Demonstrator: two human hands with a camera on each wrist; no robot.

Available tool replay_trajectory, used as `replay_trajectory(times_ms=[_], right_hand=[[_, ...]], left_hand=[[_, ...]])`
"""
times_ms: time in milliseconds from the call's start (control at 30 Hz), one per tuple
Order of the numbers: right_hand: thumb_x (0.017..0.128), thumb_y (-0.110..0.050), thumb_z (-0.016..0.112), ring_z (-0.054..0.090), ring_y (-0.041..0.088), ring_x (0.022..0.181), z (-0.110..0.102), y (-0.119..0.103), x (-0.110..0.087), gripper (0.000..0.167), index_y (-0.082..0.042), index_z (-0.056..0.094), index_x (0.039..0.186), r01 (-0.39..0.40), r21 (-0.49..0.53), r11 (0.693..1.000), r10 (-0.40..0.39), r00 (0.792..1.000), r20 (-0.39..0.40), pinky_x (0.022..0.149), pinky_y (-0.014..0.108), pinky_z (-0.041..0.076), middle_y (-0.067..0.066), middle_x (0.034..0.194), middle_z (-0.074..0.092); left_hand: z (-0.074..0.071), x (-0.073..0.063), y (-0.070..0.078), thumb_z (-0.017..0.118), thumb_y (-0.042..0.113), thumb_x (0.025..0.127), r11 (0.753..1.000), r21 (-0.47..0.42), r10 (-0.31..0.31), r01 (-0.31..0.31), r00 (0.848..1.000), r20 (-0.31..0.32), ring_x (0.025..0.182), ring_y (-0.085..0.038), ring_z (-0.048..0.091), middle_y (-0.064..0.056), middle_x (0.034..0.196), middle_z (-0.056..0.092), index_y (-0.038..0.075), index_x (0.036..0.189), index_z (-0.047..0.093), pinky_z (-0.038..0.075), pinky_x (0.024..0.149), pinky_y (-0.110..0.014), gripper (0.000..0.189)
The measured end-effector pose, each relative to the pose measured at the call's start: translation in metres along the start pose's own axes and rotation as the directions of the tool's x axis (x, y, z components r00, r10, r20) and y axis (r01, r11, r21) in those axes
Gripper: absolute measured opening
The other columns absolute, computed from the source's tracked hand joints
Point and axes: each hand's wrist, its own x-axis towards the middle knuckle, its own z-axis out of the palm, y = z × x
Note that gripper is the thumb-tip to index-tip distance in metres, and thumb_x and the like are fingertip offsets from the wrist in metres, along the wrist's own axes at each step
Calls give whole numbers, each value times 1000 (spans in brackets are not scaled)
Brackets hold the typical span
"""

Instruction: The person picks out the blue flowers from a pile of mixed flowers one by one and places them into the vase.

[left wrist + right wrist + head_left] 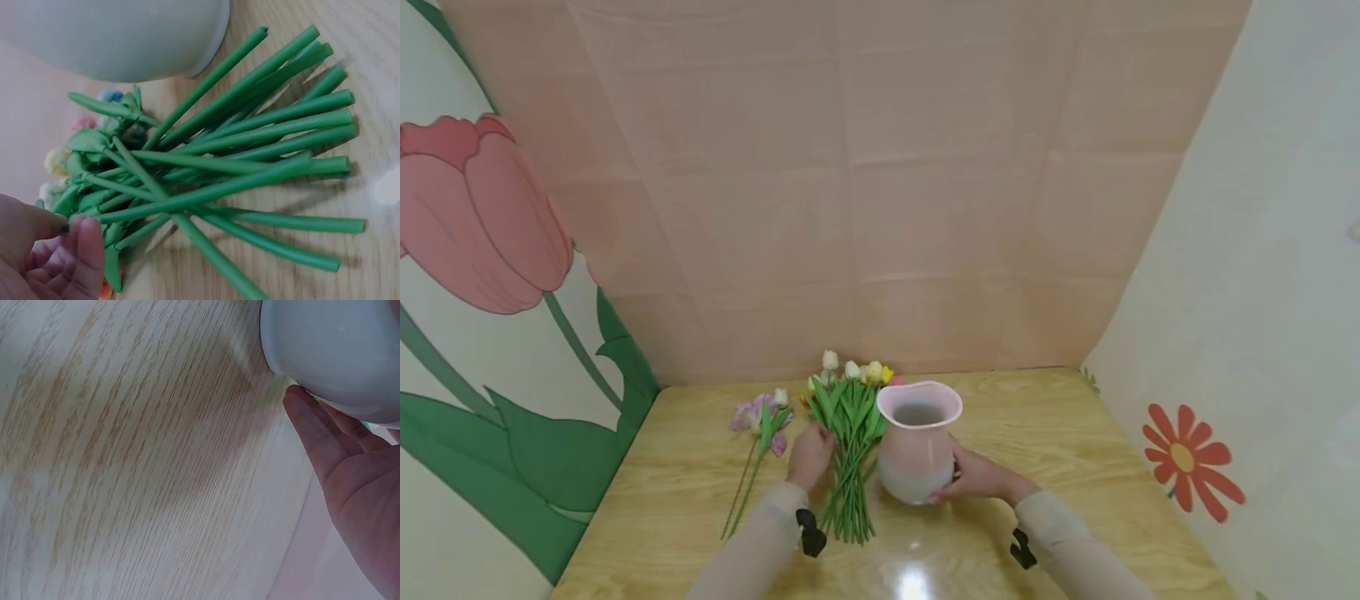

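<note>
A pink-and-white vase [916, 462] with a wavy flared rim stands upright right of the flowers. My right hand [981, 473] holds its right side low down, thumb toward the front; in the right wrist view the fingers [315, 422] lie along the vase's rounded wall [337, 356]. Left of the vase lies a bunch of artificial tulips [850, 454], heads away from me, green stems crossing toward me. My left hand [810, 457] is at the bunch's left side. In the left wrist view, its thumb and fingertips pinch a green tulip stem [206, 195] near the leaves.
A purple flower [748, 414] and a white tulip [781, 397] with long stems lie apart, left of the left hand. The wood-grain table [647, 500] ends at a pink backdrop [850, 208], with painted walls at both sides.
</note>
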Motion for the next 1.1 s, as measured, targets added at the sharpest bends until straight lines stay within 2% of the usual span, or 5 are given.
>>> replay_trajectory(times_ms=[333,700,800,967,1100], right_hand=[[76,-16,83,48,31,124,-1,-3,-1,106,-23,10,153,-7,11,1000,7,1000,3,92,39,46,12,143,40],[76,-16,83,47,31,125,0,-7,-1,105,-20,10,152,-16,6,1000,16,1000,3,93,37,45,13,142,41],[76,-16,83,47,30,125,1,-7,-1,106,-20,10,152,-12,8,1000,12,1000,2,95,35,44,12,143,41],[76,-15,83,47,30,126,1,-7,-1,105,-20,11,152,-8,14,1000,8,1000,-1,96,34,43,12,143,41],[76,-15,83,46,32,127,1,-9,-1,105,-20,11,152,-11,23,1000,11,1000,4,97,35,42,13,144,40]], left_hand=[[-13,9,-4,59,19,97,991,47,133,-125,963,-236,58,-13,53,-3,73,61,8,96,58,42,52,-29,11],[-53,17,-3,56,13,98,973,48,223,-228,856,-467,68,-24,60,-12,83,63,0,103,59,48,59,-37,15],[-64,18,-6,58,14,97,980,77,198,-184,864,-463,67,-25,64,-14,83,67,-1,104,61,50,57,-38,17],[-71,17,-20,57,14,97,989,74,148,-130,926,-347,54,-18,61,-16,93,70,0,110,60,48,47,-30,19],[-71,13,-30,57,8,96,991,57,131,-119,950,-283,45,-12,55,-17,89,68,5,115,57,45,41,-26,19]])
